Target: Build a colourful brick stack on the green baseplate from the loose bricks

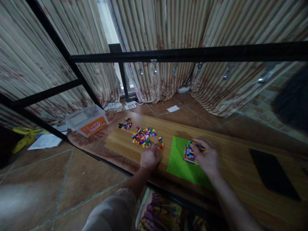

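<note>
A green studded baseplate lies on the wooden board. On it stands a small multicoloured block structure built of toy bricks. My right hand rests over the structure's right side, its fingers bent onto the top; whether a brick is between them is hidden. To the left, my left hand is closed at the near edge of a spread of loose coloured bricks, fingertips down among them. What its fingers pinch is too small to make out. A smaller heap of bricks sits farther left.
A clear plastic box with an orange label stands beyond the board's left end. On the wooden board, a black flat object lies at the right. A black metal bar crosses in front of the curtains.
</note>
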`<action>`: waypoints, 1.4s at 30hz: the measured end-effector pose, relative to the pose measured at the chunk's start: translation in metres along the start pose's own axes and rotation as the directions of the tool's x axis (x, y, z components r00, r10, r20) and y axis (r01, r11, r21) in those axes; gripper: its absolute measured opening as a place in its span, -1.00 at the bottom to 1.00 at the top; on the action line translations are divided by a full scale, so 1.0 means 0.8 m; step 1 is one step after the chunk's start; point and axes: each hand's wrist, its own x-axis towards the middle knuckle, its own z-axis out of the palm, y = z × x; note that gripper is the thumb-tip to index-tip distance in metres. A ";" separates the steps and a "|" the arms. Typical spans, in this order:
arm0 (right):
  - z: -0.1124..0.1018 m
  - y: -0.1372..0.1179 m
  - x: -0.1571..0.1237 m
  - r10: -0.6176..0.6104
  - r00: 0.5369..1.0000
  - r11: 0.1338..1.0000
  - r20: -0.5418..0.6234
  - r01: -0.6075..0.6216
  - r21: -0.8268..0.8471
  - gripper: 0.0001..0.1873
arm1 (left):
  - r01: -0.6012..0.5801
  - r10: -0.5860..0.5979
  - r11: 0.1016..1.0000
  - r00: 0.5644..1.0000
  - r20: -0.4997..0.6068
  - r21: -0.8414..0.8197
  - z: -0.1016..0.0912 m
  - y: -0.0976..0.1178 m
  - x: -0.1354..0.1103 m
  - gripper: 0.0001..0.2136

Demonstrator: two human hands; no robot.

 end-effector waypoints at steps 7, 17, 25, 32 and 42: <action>0.043 -0.074 -0.041 -0.246 0.941 0.969 0.232 0.245 0.034 -0.74 | 0.020 -0.020 1.000 1.000 0.010 -0.014 -0.002 0.002 -0.001 -0.76; 0.138 -0.052 -0.055 -0.115 0.938 0.957 0.327 0.193 -0.215 -0.81 | -0.010 0.011 1.000 1.000 -0.007 0.019 0.006 -0.002 0.001 -0.79; 0.141 -0.052 -0.059 -0.129 0.931 0.947 0.341 0.218 -0.236 -0.78 | -0.022 0.022 0.999 1.000 -0.012 0.034 0.005 -0.002 0.001 -0.78; 0.137 -0.052 -0.061 -0.160 0.938 0.970 0.306 0.207 -0.127 -0.79 | -0.002 0.003 0.998 1.000 -0.019 0.064 0.002 -0.001 0.002 -0.78; 0.091 -0.063 -0.080 -0.071 0.987 0.990 0.144 0.052 0.132 -0.76 | -0.015 0.017 0.998 0.999 -0.038 0.066 -0.001 0.000 0.002 -0.77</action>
